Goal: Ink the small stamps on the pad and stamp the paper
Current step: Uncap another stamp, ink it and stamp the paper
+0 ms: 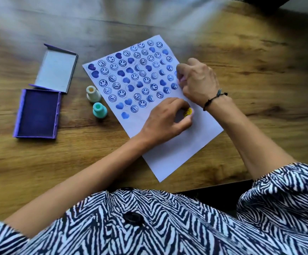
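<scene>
A white paper (186, 144) lies slanted on the wooden table, its upper part filled with several rows of blue smileys, hearts and round marks. My left hand (165, 119) rests on the paper's middle, fingers closed around a yellow smiley stamp (187, 112). My right hand (198, 80) sits at the paper's right edge with its fingers curled; something pale shows at the fingertips, and I cannot tell what it is. The purple ink pad (37, 114) lies open at the left, its lid (55, 69) flat behind it.
A white stamp (93, 93) and a teal stamp (99, 109) stand upright between the ink pad and the paper's left edge. The table's near edge (213, 186) runs just below the paper, by my patterned shirt.
</scene>
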`<state>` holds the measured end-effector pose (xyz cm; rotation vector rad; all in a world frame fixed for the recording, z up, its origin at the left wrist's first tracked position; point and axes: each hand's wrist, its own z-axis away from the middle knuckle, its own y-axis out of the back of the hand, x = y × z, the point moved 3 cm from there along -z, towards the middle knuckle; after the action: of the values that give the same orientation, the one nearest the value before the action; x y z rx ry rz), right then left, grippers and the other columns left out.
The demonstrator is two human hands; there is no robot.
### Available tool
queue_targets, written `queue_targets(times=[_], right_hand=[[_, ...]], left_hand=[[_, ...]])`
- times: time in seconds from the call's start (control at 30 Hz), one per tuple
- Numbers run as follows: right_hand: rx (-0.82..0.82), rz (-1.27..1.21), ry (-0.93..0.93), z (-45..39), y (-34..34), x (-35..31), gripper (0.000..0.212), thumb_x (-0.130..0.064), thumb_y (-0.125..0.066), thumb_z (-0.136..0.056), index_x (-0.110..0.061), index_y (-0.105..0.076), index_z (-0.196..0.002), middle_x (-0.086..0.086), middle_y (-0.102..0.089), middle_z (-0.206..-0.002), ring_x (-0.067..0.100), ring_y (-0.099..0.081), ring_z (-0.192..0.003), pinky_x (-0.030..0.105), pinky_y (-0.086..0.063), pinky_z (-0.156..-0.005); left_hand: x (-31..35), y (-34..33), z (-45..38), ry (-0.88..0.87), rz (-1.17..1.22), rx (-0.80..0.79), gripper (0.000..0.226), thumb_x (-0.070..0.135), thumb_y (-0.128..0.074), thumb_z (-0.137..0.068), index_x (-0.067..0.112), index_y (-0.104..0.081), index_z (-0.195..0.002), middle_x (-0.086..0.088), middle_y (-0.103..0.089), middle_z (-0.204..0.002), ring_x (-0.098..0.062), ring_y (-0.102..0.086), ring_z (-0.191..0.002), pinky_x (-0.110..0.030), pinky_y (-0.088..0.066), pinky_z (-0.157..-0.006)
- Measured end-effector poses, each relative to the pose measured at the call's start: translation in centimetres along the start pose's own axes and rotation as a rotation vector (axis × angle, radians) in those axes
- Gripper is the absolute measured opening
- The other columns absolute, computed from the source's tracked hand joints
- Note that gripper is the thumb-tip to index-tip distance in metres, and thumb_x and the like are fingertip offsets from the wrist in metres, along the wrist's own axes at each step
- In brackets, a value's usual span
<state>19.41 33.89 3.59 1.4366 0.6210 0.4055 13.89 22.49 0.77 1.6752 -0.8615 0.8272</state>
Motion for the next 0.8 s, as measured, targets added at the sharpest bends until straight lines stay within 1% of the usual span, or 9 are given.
queue_targets(times=[0.03,0.1,0.17,0.23,0.37,0.47,0.53,0.7,0.8], right_hand=[[0.013,-0.055,-0.014,0.1,0.3,0.2,0.017,-0.005,-0.048,-0.079,-0.008,-0.062,-0.090,0.020,-0.058,-0.096,0.038,-0.057,-0.085,0.036,-0.040,-0.065],[0.146,-0.228,-0.075,0.7,1.8,0.8,0.018,-0.005,-0.051,-0.077,-0.006,-0.065,-0.087,0.018,-0.065,-0.092,0.032,-0.059,-0.086,0.032,-0.042,-0.073],[0.320,-0.407,-0.173,1.7,4.0,1.7,0.015,-0.014,-0.055,-0.075,-0.009,-0.066,-0.082,0.009,-0.068,-0.082,0.016,-0.060,-0.071,0.025,-0.045,-0.069],[0.409,-0.541,-0.246,3.2,5.4,2.7,0.012,-0.021,-0.058,-0.072,-0.015,-0.066,-0.079,0.001,-0.067,-0.073,0.008,-0.059,-0.062,0.023,-0.049,-0.066],[0.368,-0.593,-0.317,5.1,5.2,3.1,0.002,-0.020,-0.064,-0.074,-0.021,-0.065,-0.076,-0.002,-0.065,-0.067,0.012,-0.059,-0.061,0.031,-0.053,-0.066],[0.317,-0.649,-0.345,5.9,4.3,2.8,0.005,-0.017,-0.067,-0.076,-0.021,-0.063,-0.076,-0.003,-0.063,-0.066,0.014,-0.057,-0.061,0.038,-0.055,-0.068],[0.283,-0.755,-0.370,6.4,3.8,2.3,0.010,-0.014,-0.069,-0.077,-0.021,-0.062,-0.073,-0.004,-0.063,-0.064,0.014,-0.058,-0.059,0.039,-0.055,-0.068],[0.233,-1.205,-0.416,7.6,3.2,0.4,0.013,-0.006,-0.068,-0.079,-0.017,-0.063,-0.074,-0.006,-0.064,-0.062,0.009,-0.061,-0.061,0.030,-0.060,-0.069],[0.228,-1.338,-0.441,8.4,2.9,-0.7,0.008,-0.004,-0.066,-0.081,-0.011,-0.063,-0.078,0.002,-0.062,-0.066,0.010,-0.059,-0.058,0.031,-0.060,-0.069]], left_hand=[[0.1,0.0,0.0,-0.002,0.001,-0.005,0.019,0.018,-0.058,-0.083,0.001,-0.061,-0.090,-0.015,-0.067,-0.089,-0.026,-0.059,-0.086,-0.040,-0.048,-0.077],[0.0,0.0,0.1,-0.001,0.003,-0.003,0.018,0.018,-0.059,-0.084,0.001,-0.061,-0.091,-0.014,-0.067,-0.089,-0.026,-0.059,-0.086,-0.039,-0.048,-0.077],[0.0,0.0,0.0,0.001,-0.001,0.007,0.018,0.019,-0.059,-0.084,0.002,-0.061,-0.091,-0.013,-0.067,-0.089,-0.025,-0.059,-0.085,-0.037,-0.047,-0.077],[-0.2,0.0,0.0,0.002,0.009,0.003,0.019,0.020,-0.059,-0.084,0.003,-0.061,-0.091,-0.012,-0.067,-0.089,-0.024,-0.059,-0.085,-0.036,-0.047,-0.076],[-0.1,0.2,0.0,0.017,0.048,-0.003,0.017,0.018,-0.060,-0.084,0.003,-0.061,-0.092,-0.011,-0.068,-0.091,-0.023,-0.060,-0.087,-0.031,-0.046,-0.078],[-0.2,0.5,-0.2,0.064,0.097,0.018,0.015,0.018,-0.061,-0.084,0.006,-0.062,-0.093,-0.004,-0.067,-0.088,-0.017,-0.059,-0.083,-0.018,-0.041,-0.074],[-0.5,0.9,-0.4,0.156,0.222,0.034,0.013,0.020,-0.060,-0.085,0.010,-0.062,-0.094,0.003,-0.064,-0.088,-0.010,-0.059,-0.080,-0.011,-0.041,-0.072],[-0.8,1.7,-0.7,0.300,0.550,0.082,0.012,0.023,-0.059,-0.086,0.021,-0.062,-0.097,0.010,-0.064,-0.089,-0.003,-0.059,-0.082,-0.026,-0.048,-0.082],[-0.6,2.2,-0.6,0.306,0.660,0.105,0.016,0.023,-0.060,-0.084,0.018,-0.063,-0.098,0.011,-0.065,-0.083,0.000,-0.059,-0.079,-0.021,-0.047,-0.079]])
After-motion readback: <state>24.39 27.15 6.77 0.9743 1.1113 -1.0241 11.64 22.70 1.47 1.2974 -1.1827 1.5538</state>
